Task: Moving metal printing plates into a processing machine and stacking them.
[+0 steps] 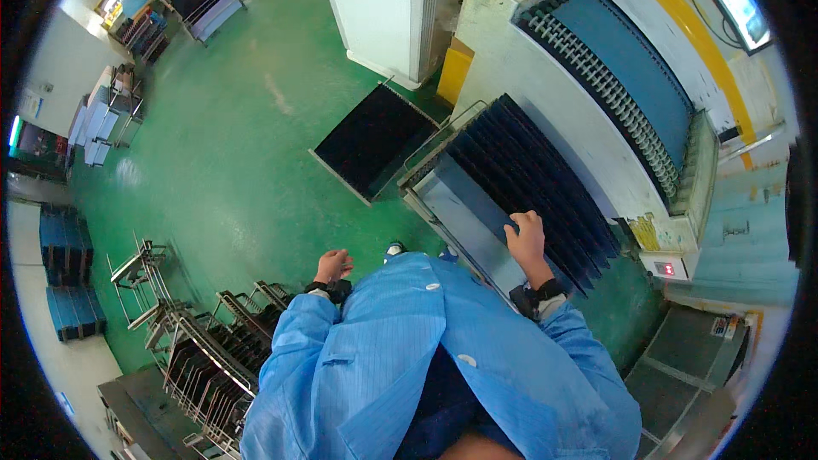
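Right hand (pixel 527 243) at dark panels (pixel 532 172); left hand (pixel 333 265) away.

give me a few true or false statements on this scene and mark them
1. The right hand is at the dark panels. True.
2. The left hand is gripping a panel. False: the left hand shows nothing in it.
3. The floor is green. True.
4. The coat is red. False: the coat is blue.
5. The rollers lie to the picture's upper right. True.
6. The wire racks stand at the right edge. False: the wire racks are at lower left.
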`<action>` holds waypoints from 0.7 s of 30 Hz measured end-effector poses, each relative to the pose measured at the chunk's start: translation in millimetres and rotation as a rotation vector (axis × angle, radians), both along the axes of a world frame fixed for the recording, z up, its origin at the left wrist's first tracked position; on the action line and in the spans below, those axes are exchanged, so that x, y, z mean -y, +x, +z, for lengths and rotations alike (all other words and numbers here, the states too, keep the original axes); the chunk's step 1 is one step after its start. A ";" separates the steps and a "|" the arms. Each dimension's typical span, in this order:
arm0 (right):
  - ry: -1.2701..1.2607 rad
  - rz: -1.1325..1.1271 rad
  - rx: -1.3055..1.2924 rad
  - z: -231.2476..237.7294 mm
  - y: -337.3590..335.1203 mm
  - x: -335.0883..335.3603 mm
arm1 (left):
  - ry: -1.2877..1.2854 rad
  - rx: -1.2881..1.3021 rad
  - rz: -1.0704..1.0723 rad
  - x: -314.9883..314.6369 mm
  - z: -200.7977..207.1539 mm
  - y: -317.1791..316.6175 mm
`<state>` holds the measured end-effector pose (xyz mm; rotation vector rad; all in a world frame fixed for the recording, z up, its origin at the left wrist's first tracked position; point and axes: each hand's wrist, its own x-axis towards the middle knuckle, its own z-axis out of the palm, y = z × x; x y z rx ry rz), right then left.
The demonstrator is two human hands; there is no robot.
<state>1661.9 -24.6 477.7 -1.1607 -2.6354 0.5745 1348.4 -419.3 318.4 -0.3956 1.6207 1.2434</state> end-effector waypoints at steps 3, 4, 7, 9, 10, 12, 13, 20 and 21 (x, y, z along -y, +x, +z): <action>0.022 -0.007 0.046 3.1 -6.4 5.4 | 0.004 -0.015 0.006 9.0 0.0 -3.0; 0.001 -0.021 0.027 -2.7 -4.7 6.3 | 0.011 -0.021 0.007 13.6 -2.7 -3.7; -0.027 -0.104 0.187 -3.3 -11.1 7.8 | 0.010 -0.005 0.004 26.3 -13.3 -6.5; -0.032 -0.127 0.324 -5.8 -15.8 5.4 | 0.007 -0.008 0.045 27.2 -9.5 -4.7; -0.036 -0.114 0.374 -11.3 -14.6 1.3 | 0.006 -0.009 0.066 27.7 -7.5 -3.9; -0.025 -0.091 0.413 -17.3 -14.7 -7.3 | 0.017 0.012 0.079 30.2 -10.6 -6.6; -0.010 -0.081 0.405 -19.8 -14.3 -10.5 | 0.024 0.022 0.088 31.4 -13.5 -7.0; -0.002 -0.017 0.350 -17.6 -14.0 -16.3 | -0.025 -0.007 0.097 29.2 -19.3 1.5; 0.009 -0.016 0.349 -19.8 -9.8 -16.1 | -0.031 -0.017 0.087 25.2 -14.4 0.9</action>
